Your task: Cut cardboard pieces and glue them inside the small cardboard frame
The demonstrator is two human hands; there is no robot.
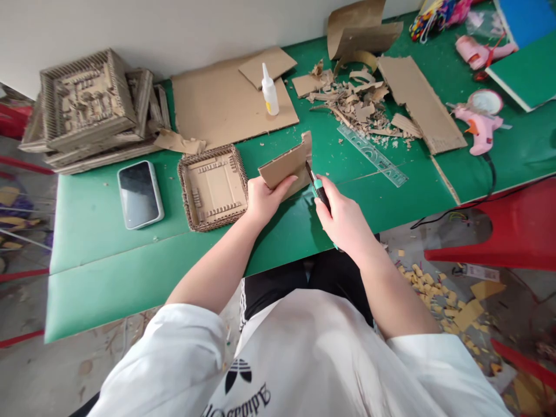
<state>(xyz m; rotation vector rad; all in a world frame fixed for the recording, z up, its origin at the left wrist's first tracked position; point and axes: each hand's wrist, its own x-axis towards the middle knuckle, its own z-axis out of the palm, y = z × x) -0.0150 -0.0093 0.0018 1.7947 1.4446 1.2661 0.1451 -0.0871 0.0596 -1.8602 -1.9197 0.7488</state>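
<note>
My left hand grips a piece of corrugated cardboard, which is tilted up off the green table, thumb on its near face. In my right hand is a utility knife with a black and turquoise handle. Its blade meets the right end of the cardboard, where a narrow strip bends away. Just left of my left hand sits a shallow cardboard tray with ridged walls and short corrugated strips inside. A clear green-tinted ruler lies to the right of the knife.
Stacked cardboard trays stand at the back left, a phone before them. A glue bottle stands on a cardboard sheet. Cardboard scraps are heaped behind the ruler. Pink glue guns lie right, one trailing a cable.
</note>
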